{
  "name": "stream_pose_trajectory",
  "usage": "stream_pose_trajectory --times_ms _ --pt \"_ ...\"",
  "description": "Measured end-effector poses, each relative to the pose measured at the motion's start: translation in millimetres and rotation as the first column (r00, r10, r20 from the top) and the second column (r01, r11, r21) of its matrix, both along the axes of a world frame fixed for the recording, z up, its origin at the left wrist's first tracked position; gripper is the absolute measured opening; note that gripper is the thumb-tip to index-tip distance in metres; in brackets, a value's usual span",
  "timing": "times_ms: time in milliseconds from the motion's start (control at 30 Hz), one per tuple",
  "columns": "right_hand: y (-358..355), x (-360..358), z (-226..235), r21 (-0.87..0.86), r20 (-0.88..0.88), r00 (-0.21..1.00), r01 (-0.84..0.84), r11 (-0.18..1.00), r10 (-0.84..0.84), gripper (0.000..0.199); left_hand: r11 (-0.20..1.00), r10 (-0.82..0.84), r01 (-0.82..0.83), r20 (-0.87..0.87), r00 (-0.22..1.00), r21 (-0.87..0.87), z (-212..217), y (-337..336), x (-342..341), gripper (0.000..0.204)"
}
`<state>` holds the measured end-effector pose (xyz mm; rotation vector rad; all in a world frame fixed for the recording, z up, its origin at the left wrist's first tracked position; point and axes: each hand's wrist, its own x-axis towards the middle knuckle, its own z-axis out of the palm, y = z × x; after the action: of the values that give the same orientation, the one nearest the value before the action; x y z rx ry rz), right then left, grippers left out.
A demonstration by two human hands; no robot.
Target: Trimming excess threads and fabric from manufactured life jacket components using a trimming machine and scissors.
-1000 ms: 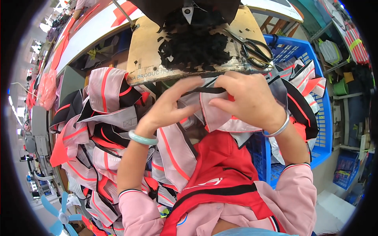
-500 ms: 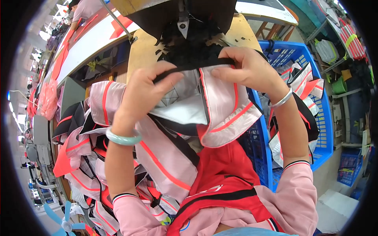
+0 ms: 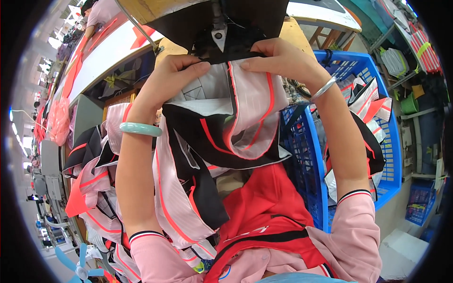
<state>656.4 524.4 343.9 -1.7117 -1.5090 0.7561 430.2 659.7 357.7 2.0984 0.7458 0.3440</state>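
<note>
Both hands hold up a garment piece (image 3: 252, 94) by its black top edge. It is pale and striped, with neon orange-red piping and black panels, and its lower part hangs folded over my lap. My left hand (image 3: 177, 78) pinches the edge between thumb and fingers at the left. At the right, my right hand (image 3: 283, 61) grips the same edge, thumb on the pale side. Just beyond the edge, a pointed metal part (image 3: 219, 38) hangs from a dark machine head (image 3: 184, 28). The contact between tip and cloth cannot be made out.
A pile of similar pieces (image 3: 101, 181) lies at my left. At my right stands a blue plastic basket (image 3: 322, 188) with more pieces inside. A long white table (image 3: 106, 56) runs at the far left, where another person (image 3: 101, 14) leans over orange-red strips.
Both hands have moved the garment piece forward, toward the machine, and slightly left. Its lower folds have swung open and show more black. The black scraps under the machine are now mostly covered.
</note>
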Motion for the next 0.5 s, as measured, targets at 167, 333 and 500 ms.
stream_pose_trajectory --times_ms 167,333,500 --pt "3 0 4 -0.001 -0.034 0.999 0.002 1.000 -0.002 0.044 0.992 0.016 -0.014 0.016 1.000 -0.127 4 10 -1 0.040" --pt "4 -3 12 0.023 -0.079 0.996 0.038 0.999 -0.036 0.036 0.969 0.057 -0.056 -0.003 0.998 -0.241 13 13 1 0.040" --pt "10 0 13 0.002 -0.139 0.990 0.031 1.000 -0.030 0.039 0.966 0.074 -0.070 0.008 0.997 -0.249 13 16 4 0.040"
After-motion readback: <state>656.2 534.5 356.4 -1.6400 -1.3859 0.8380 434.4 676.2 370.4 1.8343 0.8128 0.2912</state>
